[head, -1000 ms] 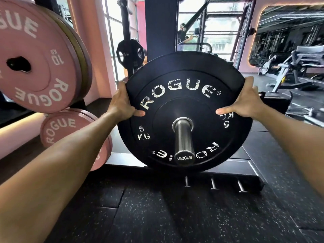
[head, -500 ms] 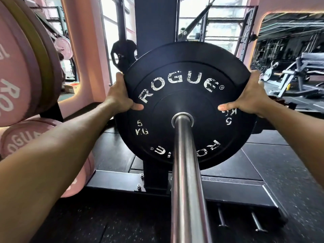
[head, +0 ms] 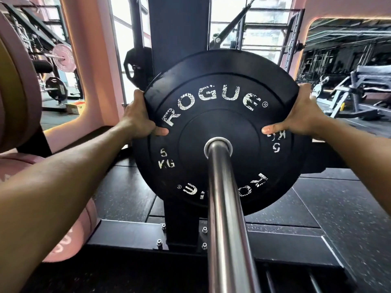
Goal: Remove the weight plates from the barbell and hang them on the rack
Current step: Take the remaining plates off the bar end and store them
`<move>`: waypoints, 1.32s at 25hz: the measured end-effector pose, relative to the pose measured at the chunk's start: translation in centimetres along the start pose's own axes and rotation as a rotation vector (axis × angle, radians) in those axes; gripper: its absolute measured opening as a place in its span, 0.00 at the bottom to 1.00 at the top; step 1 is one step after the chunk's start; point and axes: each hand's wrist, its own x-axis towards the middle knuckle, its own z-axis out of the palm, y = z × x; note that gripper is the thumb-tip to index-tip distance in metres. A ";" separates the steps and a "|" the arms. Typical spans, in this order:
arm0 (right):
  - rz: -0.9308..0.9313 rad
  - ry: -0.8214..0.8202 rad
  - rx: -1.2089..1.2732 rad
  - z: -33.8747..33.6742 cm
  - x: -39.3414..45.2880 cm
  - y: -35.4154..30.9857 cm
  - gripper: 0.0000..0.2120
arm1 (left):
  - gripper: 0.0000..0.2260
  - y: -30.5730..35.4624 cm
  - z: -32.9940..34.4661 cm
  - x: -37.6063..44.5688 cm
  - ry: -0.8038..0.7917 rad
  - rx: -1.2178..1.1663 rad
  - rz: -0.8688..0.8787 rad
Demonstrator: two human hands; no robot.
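1. Two bare hands are gripping one round black rubber weight plate [head: 213, 132], lettered ROGUE and 5 KG in worn white, which is sitting on the shiny steel barbell sleeve [head: 227, 218] running through the plate's centre hole toward the camera.
2. Left hand [head: 138, 120] is clasping the plate's left edge, thumb lying across the front face and fingers curling out of sight behind the rim.
3. Right hand [head: 300, 118] is clasping the plate's right edge the same way, thumb pressing on the face just beside the worn 5 KG mark.
4. Behind the plate, a dark steel rack upright [head: 179, 32] is rising, its bolted base [head: 131, 233] lying below the plate.
5. Left of the plate, large pink bumper plates [head: 25, 98] are hanging at the frame edge, with another pink plate [head: 74, 235] lower down.
6. Behind the plate's upper left, a small black grip plate [head: 136, 65] is hanging beside the upright.
7. Right of the plate, grey gym machines [head: 357, 89] are standing well apart from it.
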 end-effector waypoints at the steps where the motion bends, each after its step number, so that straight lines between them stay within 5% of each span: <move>1: 0.001 -0.008 -0.003 0.0 0.3 0.0 0.58 | 0.43 -0.1 0.1 0.1 -0.005 0.009 -0.010; 5: -0.010 0.051 -0.040 0.6 -1.2 0.1 0.62 | 0.40 0.5 0.4 -2.0 0.068 0.030 -0.018; 8: 0.054 -0.051 -0.039 0.1 -4.3 -0.4 0.64 | 0.43 0.7 -0.3 -5.2 0.008 0.051 -0.099; 12: 0.076 -0.229 0.024 -3.0 -8.0 0.2 0.54 | 0.41 0.1 -2.7 -10.3 -0.228 0.035 -0.068; 17: 0.010 -0.336 -0.163 -5.7 -13.9 -1.1 0.39 | 0.31 1.7 -6.6 -15.5 -0.319 0.060 -0.002; 27: -0.110 -0.395 -0.169 -10.2 -25.5 -3.1 0.36 | 0.33 3.7 -11.5 -27.3 -0.320 -0.008 0.051; 33: -0.157 -0.380 -0.133 -19.4 -21.5 -9.9 0.35 | 0.38 12.6 -20.3 -23.1 -0.278 -0.040 0.058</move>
